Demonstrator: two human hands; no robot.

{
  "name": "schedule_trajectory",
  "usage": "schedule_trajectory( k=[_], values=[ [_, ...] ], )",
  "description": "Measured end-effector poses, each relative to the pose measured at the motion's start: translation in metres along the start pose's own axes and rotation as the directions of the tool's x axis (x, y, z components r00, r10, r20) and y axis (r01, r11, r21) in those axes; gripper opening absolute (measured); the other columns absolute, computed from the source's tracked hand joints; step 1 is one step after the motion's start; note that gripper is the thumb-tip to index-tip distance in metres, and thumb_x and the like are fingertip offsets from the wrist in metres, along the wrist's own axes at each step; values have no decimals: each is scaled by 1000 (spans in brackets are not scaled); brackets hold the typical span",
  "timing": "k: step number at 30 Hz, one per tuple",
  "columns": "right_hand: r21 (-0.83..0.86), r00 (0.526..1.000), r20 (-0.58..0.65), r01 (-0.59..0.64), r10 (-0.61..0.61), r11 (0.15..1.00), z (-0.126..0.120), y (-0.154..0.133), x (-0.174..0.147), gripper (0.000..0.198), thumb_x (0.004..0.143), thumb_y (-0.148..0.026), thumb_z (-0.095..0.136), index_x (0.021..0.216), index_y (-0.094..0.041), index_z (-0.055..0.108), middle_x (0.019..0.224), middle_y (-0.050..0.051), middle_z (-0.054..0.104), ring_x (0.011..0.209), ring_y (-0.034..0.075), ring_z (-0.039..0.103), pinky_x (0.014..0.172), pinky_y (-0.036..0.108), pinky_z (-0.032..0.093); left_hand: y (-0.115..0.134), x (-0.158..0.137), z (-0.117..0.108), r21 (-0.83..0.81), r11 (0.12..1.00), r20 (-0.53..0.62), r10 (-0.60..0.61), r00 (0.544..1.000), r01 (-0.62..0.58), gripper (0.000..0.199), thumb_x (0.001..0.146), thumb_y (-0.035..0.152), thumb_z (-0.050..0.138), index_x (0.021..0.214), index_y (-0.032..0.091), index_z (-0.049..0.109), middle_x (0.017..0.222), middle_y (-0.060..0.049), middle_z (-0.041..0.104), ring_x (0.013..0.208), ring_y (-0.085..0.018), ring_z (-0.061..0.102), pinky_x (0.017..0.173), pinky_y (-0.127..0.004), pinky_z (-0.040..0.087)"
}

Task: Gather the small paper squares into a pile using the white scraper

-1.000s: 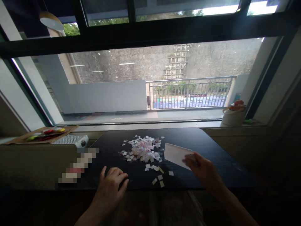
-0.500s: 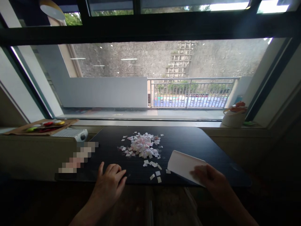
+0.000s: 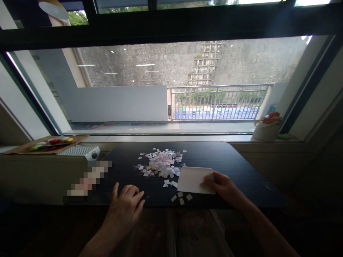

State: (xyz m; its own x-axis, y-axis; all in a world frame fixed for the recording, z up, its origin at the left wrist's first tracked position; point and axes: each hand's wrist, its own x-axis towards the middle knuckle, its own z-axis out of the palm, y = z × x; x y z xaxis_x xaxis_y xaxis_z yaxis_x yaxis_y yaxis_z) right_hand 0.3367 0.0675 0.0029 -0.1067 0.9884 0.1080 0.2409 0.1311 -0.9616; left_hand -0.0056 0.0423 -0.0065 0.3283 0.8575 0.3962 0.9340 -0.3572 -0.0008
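Note:
A pale, flat rectangular card is pinched at its right end by my right hand. Its left edge reaches the right side of a heap of small white and pinkish paper squares on the dark table. Several loose paper squares lie in front of the card, near the table's front edge. My left hand rests at the front edge, left of the heap, fingers apart and holding nothing.
The dark table stands below a large window. On the left are a white heater and a cardboard sheet bearing colourful items. A white pot sits on the right of the sill. A blurred patch covers the table's left edge.
My right hand has moved the card left and slightly up, against the heap's right side, turning it more level. The left hand stays in place. The view has tilted slightly.

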Motion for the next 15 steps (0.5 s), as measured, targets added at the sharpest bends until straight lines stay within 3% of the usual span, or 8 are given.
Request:
schedule_trajectory(
  k=[4, 9, 15],
  values=[
    [30, 996, 91, -24, 22, 999, -9, 3, 6, 36, 67, -48, 72, 76, -15, 64, 73, 1, 68, 66, 17, 62, 62, 29, 49, 1, 0, -1, 9, 1000, 1, 1, 1000, -1, 26, 79, 22, 48, 93, 23, 70, 89, -6, 68, 94, -24, 59, 100, -64, 24],
    [80, 997, 62, -50, 45, 996, -10, 3, 10, 38, 63, -48, 75, 78, -14, 65, 75, 3, 70, 68, 18, 64, 65, 31, 50, 0, 0, 0, 1, 1000, -8, 7, 1000, -7, 26, 79, 22, 48, 92, 22, 70, 88, -7, 68, 93, -25, 59, 99, -65, 24],
    [117, 979, 178, -126, 104, 985, -7, -3, 11, 40, 63, -46, 75, 87, -14, 68, 85, 5, 74, 76, 19, 67, 72, 32, 52, 0, -1, 0, 13, 1000, -13, 16, 1000, -16, 26, 79, 22, 48, 93, 22, 70, 89, -7, 68, 93, -24, 59, 99, -64, 24]
  ],
)
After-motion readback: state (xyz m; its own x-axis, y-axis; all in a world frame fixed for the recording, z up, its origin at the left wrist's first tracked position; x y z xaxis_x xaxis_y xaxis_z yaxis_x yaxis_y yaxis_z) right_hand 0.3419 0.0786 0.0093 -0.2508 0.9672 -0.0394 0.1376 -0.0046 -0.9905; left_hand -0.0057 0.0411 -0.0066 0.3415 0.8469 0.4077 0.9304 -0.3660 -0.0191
